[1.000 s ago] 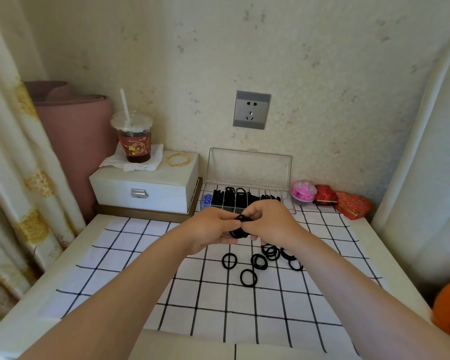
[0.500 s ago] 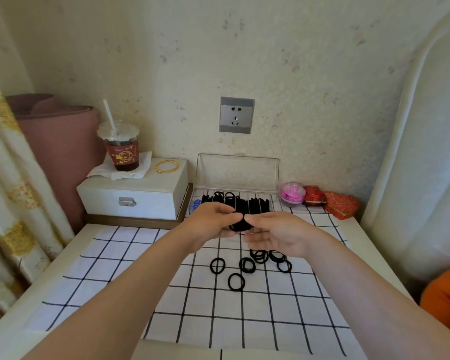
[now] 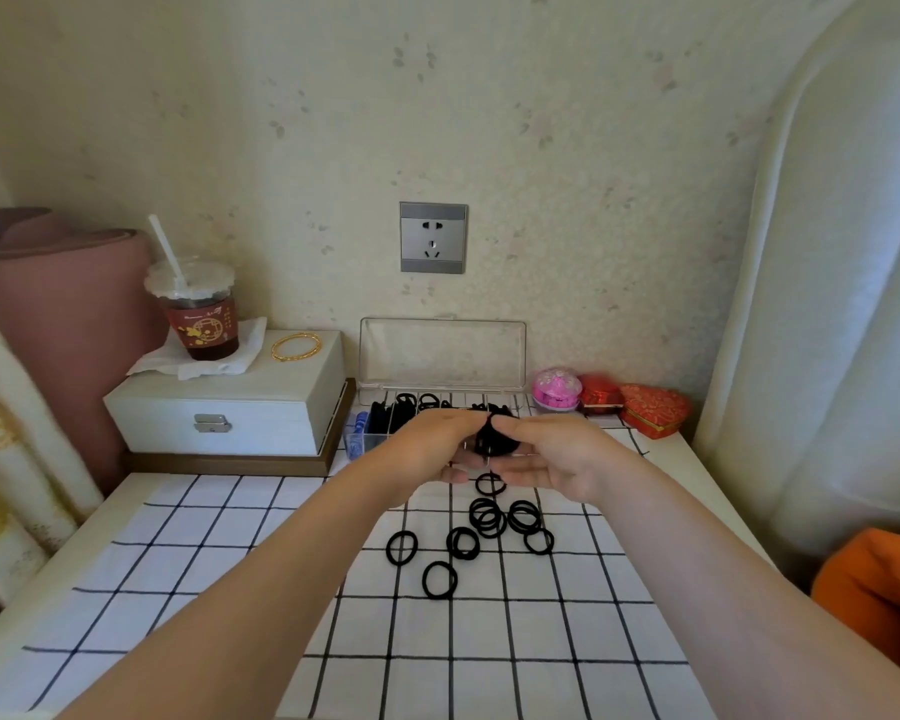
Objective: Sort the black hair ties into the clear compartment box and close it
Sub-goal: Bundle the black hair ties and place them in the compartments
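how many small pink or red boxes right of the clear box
3: a pink round one nearest the clear box, a small red one beside it, a red heart-shaped one farthest right. None seem hidden.

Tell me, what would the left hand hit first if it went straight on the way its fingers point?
The left hand would meet the bunch of black hair ties it pinches, then probably the right hand.

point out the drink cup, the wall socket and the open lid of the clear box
drink cup point(image 3: 201, 324): head view, on its red label
wall socket point(image 3: 433, 237): head view, middle of its grey plate
clear box lid point(image 3: 441, 356): head view, centre of the upright panel
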A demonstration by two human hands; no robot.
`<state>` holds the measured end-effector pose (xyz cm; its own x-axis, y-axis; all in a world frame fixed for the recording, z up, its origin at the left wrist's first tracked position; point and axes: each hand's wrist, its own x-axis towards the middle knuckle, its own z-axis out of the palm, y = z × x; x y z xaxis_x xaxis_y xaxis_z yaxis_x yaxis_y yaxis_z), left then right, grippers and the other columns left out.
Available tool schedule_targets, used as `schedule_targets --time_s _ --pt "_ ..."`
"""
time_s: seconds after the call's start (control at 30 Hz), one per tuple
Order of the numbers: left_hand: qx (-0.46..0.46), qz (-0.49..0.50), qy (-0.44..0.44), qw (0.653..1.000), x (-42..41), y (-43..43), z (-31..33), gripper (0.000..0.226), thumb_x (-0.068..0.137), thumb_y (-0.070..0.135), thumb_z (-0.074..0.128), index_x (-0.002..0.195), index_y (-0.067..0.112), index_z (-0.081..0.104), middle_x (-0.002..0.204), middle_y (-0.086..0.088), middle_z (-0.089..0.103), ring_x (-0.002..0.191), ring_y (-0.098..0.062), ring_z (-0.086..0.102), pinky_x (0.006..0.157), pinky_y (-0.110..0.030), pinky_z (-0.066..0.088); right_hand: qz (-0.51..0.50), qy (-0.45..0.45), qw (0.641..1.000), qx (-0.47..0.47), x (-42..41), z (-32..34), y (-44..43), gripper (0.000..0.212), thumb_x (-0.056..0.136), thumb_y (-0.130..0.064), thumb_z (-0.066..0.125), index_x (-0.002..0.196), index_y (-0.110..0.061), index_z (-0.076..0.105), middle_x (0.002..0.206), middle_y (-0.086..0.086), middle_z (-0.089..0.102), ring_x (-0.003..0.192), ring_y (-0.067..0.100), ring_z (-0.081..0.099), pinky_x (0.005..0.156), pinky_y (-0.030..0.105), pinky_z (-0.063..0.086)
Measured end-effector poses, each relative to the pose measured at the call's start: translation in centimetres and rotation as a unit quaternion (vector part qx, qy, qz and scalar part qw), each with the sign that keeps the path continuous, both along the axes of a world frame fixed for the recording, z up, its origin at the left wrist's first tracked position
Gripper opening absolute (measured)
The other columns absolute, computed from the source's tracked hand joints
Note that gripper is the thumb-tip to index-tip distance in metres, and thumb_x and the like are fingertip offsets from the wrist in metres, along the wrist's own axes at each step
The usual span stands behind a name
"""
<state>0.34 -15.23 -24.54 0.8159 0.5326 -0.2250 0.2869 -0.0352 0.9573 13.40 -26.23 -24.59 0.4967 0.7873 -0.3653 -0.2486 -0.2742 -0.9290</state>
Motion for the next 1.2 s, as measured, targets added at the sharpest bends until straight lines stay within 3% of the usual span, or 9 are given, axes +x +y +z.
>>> schedule_targets --time_s 0.2,0.3,0.4,0.57,0.73,0.87,0.93,1.07,1.2 --pt "0.300 0.015 0.031 0.953 2.5 1.8 -0.8 0.037 0.102 0.023 0.044 0.137 0.023 0.055 0.120 -0.001 0.064 0.092 -0.012 0.060 0.083 -0.022 0.043 -0.131 -0.198 0.971 -0.013 3.1 -0.1 1.2 0.007 0.092 -0.015 0.070 0.088 -0.010 0.068 0.086 0.012 0.072 0.069 0.022 0.070 0.051 0.027 0.052" --pt "0.375 -0.004 0.042 0.926 3.8 3.0 -2.2 0.038 0.100 0.019 0.047 0.136 0.022 0.057 0.122 -0.003 0.065 0.105 -0.019 0.062 0.094 -0.029 0.048 -0.139 -0.282 0.948 -0.040 4.1 -1.2 2.2 0.017 0.092 -0.017 0.070 0.095 -0.002 0.074 0.086 0.013 0.074 0.073 0.024 0.073 0.054 0.033 0.053" --pt "0.478 -0.018 0.065 0.876 5.0 3.9 -3.6 0.040 0.098 0.025 0.049 0.138 0.028 0.055 0.130 -0.003 0.058 0.126 -0.025 0.043 0.107 -0.039 0.036 -0.127 -0.395 0.907 -0.077 4.3 -1.8 2.9 0.028 0.089 -0.025 0.071 0.083 0.002 0.076 0.074 0.016 0.073 0.068 0.027 0.068 0.062 0.035 0.049" --pt "0.503 -0.028 0.062 0.862 5.6 4.5 -4.8 0.042 0.099 0.033 0.046 0.141 0.034 0.050 0.132 -0.001 0.053 0.129 -0.023 0.034 0.107 -0.039 0.028 -0.076 -0.496 0.853 -0.145 4.6 -2.4 3.6 0.022 0.091 -0.031 0.067 0.079 -0.015 0.076 0.055 -0.007 0.057 0.053 0.006 0.050 0.047 0.023 0.032" --pt "0.505 -0.024 0.052 0.861 5.7 4.4 -5.1 0.045 0.099 0.036 0.046 0.144 0.034 0.044 0.134 -0.001 0.051 0.131 -0.023 0.032 0.107 -0.039 0.025 -0.036 -0.558 0.802 -0.208 4.4 -2.5 4.2 0.016 0.093 -0.037 0.062 0.095 -0.030 0.077 0.076 -0.002 0.072 0.070 0.017 0.065 0.057 0.027 0.045" --pt "0.494 -0.039 0.026 0.868 5.9 3.8 -5.1 0.047 0.098 0.037 0.048 0.144 0.039 0.042 0.138 0.002 0.046 0.133 -0.020 0.027 0.108 -0.037 0.022 0.015 -0.591 0.753 -0.290 4.0 -2.9 5.1 0.021 0.095 -0.033 0.056 0.109 -0.033 0.072 0.086 -0.002 0.070 0.076 0.019 0.062 0.050 0.024 0.036" --pt "0.499 -0.049 0.032 0.865 6.0 3.5 -5.2 0.045 0.098 0.039 0.046 0.142 0.042 0.043 0.141 0.003 0.044 0.133 -0.019 0.026 0.110 -0.038 0.020 0.035 -0.572 0.770 -0.281 4.2 -2.9 5.2 0.025 0.094 -0.024 0.055 0.110 -0.030 0.073 0.085 0.000 0.069 0.074 0.019 0.063 0.052 0.025 0.040" --pt "0.516 -0.065 0.067 0.851 6.2 3.4 -5.3 0.046 0.099 0.045 0.039 0.145 0.047 0.037 0.146 0.003 0.038 0.136 -0.019 0.023 0.112 -0.039 0.017 0.032 -0.412 0.895 -0.171 5.0 -2.4 4.2 0.037 0.086 -0.010 0.059 0.119 -0.024 0.069 0.092 0.001 0.071 0.073 0.016 0.062 0.056 0.026 0.047" --pt "0.504 -0.073 0.074 0.857 6.2 3.5 -5.1 0.046 0.099 0.046 0.039 0.145 0.047 0.038 0.147 0.004 0.036 0.138 -0.018 0.021 0.113 -0.040 0.018 0.045 -0.461 0.878 -0.121 5.9 -2.7 3.1 0.052 0.085 -0.023 0.066 0.137 -0.023 0.060 0.135 -0.003 0.063 0.119 0.012 0.059 0.096 0.025 0.047"
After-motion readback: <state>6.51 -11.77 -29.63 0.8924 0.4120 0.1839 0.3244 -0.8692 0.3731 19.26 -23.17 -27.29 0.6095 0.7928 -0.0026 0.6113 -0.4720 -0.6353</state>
